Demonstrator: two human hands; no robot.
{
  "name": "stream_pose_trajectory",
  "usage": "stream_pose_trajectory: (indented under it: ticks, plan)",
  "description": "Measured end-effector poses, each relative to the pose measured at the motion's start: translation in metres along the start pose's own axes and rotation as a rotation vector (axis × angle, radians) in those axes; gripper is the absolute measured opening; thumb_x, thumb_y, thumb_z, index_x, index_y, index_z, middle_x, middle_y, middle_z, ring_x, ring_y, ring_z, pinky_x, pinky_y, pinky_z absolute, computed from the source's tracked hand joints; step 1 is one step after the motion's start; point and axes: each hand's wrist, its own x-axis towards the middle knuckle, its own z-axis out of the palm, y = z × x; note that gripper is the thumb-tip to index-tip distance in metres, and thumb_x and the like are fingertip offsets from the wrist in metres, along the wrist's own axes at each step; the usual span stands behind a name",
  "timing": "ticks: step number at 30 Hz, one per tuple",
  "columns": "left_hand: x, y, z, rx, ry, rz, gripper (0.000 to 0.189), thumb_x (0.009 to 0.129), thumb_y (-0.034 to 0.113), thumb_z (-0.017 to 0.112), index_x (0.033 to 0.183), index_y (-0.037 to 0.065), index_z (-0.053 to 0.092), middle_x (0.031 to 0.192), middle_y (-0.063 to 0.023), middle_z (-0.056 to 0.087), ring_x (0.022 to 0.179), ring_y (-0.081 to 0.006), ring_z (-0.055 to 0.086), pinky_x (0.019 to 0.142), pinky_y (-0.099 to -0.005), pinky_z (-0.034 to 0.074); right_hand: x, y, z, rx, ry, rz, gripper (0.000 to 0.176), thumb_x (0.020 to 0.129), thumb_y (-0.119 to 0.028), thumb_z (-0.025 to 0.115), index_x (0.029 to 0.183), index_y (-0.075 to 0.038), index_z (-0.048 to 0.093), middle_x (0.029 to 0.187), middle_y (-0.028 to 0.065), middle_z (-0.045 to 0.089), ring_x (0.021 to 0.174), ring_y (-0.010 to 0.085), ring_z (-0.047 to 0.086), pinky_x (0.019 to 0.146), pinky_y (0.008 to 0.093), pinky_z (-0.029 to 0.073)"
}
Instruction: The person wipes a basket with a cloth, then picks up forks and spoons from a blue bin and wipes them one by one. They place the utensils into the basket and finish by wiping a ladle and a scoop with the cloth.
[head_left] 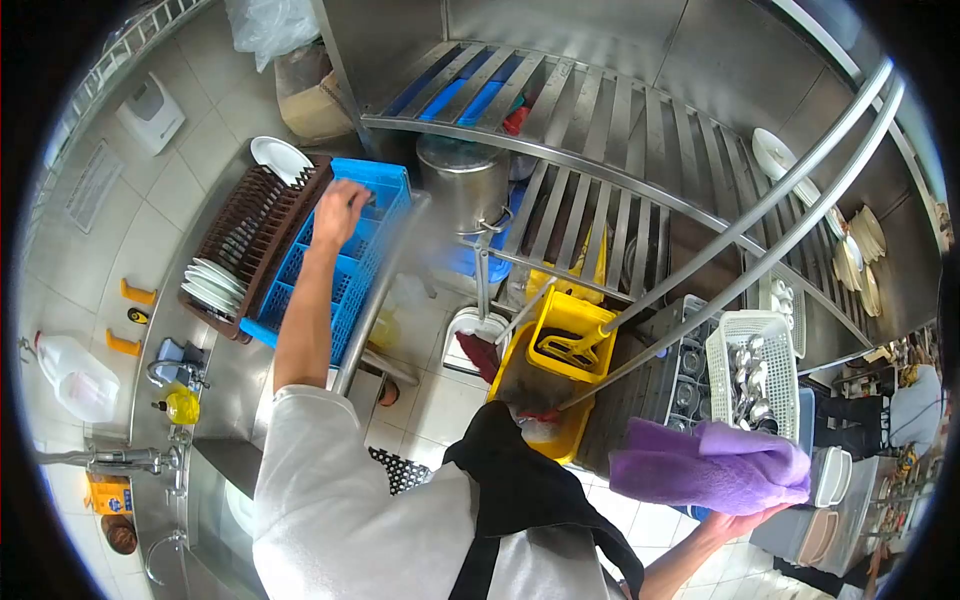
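My left hand (342,212) reaches over the far end of a blue plastic divided basket (345,270), its fingers curled together. Whatever those fingers pinch is too small to make out. A purple cloth (710,468) lies bunched over my right hand (738,524), which holds it from below; most of the fingers are hidden under the fabric. Just beyond the cloth stands a white plastic basket (718,350) with several spoons (752,375) in it.
Beside the blue basket, a brown dish rack (250,225) holds white plates (213,288). A yellow mop bucket (548,400) with long handles stands on the floor ahead. Slatted metal shelving (600,120) spans the back, with a large steel pot (462,185) near it. Left is a sink (225,485).
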Motion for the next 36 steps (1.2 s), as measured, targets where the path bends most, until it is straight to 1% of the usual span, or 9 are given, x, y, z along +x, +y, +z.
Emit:
stream_pose_trajectory:
  ticks: [5,9,12,19,21,26,29,31,36]
  plan:
    - [0.047,0.208,-0.097,-0.257,0.169,0.562,0.018,0.071,0.002,0.074,0.088,0.006,0.068,0.093,-0.0078,0.068,0.088,-0.0262,0.064,0.076,-0.0365,0.053,0.026,0.063,-0.006,-0.336,0.102,0.032,0.071,0.094,-0.054,0.054,0.142,-0.005,0.035,0.139,0.0201,0.044,0.12,0.0321,0.054,0.099,0.0476,0.05]
    - [0.005,0.344,-0.102,-0.852,0.167,0.781,0.015,0.071,-0.001,0.069,0.085,0.005,0.068,0.087,-0.0071,0.065,0.081,-0.0231,0.063,0.069,-0.0338,0.054,0.073,0.167,0.041,-1.345,0.097,0.254,0.017,0.088,-0.011,0.063,0.102,-0.001,0.065,0.096,0.0048,0.066,0.091,0.0147,0.06,0.079,0.0319,0.05]
    - [-0.007,0.387,-0.091,-1.111,0.104,0.559,0.012,0.076,-0.001,0.071,0.087,0.002,0.068,0.085,-0.0088,0.066,0.08,-0.0231,0.065,0.068,-0.0318,0.053,0.066,0.197,0.029,-1.232,-0.289,0.152,0.013,0.087,-0.005,0.064,0.097,0.001,0.069,0.084,-0.0005,0.066,0.08,0.0083,0.057,0.073,0.0248,0.046]
    - [-0.067,0.398,0.034,-1.814,-0.582,-0.575,0.028,0.101,0.018,0.053,0.12,-0.001,0.059,0.115,-0.0106,0.067,0.104,-0.0164,0.063,0.094,-0.03,0.047,0.025,0.173,0.032,-1.558,0.04,0.405,0.025,0.093,-0.022,0.065,0.106,-0.001,0.067,0.076,0.0137,0.067,0.067,0.0114,0.059,0.065,0.0312,0.051]
    - [-0.111,0.43,0.04,-1.854,-0.856,-0.514,0.027,0.101,0.021,0.053,0.115,-0.002,0.061,0.101,-0.0116,0.069,0.094,-0.0181,0.065,0.089,-0.0309,0.049,0.013,0.173,0.007,-1.575,0.191,0.301,0.028,0.094,-0.025,0.064,0.107,-0.001,0.066,0.077,0.0154,0.068,0.067,0.0147,0.062,0.067,0.0337,0.051]
    - [-0.117,0.449,0.062,-1.822,-0.755,-0.664,0.025,0.101,0.025,0.053,0.1,0.002,0.062,0.072,-0.0032,0.06,0.075,-0.0156,0.063,0.071,-0.0277,0.05,-0.03,0.106,0.006,-1.41,0.212,0.553,0.027,0.095,-0.025,0.064,0.106,-0.001,0.068,0.09,0.0099,0.07,0.079,0.0137,0.064,0.076,0.0308,0.051]
    - [-0.119,0.467,0.064,-1.612,-0.828,-0.525,0.026,0.102,0.026,0.051,0.101,0.002,0.061,0.071,-0.002,0.058,0.062,-0.0125,0.061,0.051,-0.0232,0.044,-0.047,0.055,0.018,-0.627,0.591,0.275,0.04,0.094,-0.025,0.064,0.125,0.0,0.058,0.111,0.0146,0.067,0.102,0.0259,0.066,0.091,0.043,0.053]
    - [-0.13,0.49,0.05,-1.614,-0.957,-0.423,0.027,0.103,0.026,0.05,0.101,0.001,0.061,0.07,-0.0016,0.058,0.057,-0.0118,0.059,0.048,-0.0223,0.042,-0.056,0.031,0.01,-0.056,0.361,-0.035,0.06,0.094,-0.034,0.061,0.139,0.002,0.042,0.129,0.0214,0.057,0.12,0.0353,0.057,0.104,0.0526,0.044]
    - [-0.176,0.547,0.024,-1.264,-0.99,0.319,0.013,0.094,0.009,0.053,0.088,0.0,0.061,0.065,-0.0138,0.058,0.054,-0.0257,0.059,0.051,-0.0376,0.044,-0.06,0.02,-0.009,-0.535,0.519,0.137,0.046,0.086,-0.013,0.072,0.128,-0.003,0.054,0.114,0.0091,0.064,0.098,0.0191,0.063,0.087,0.0353,0.053]
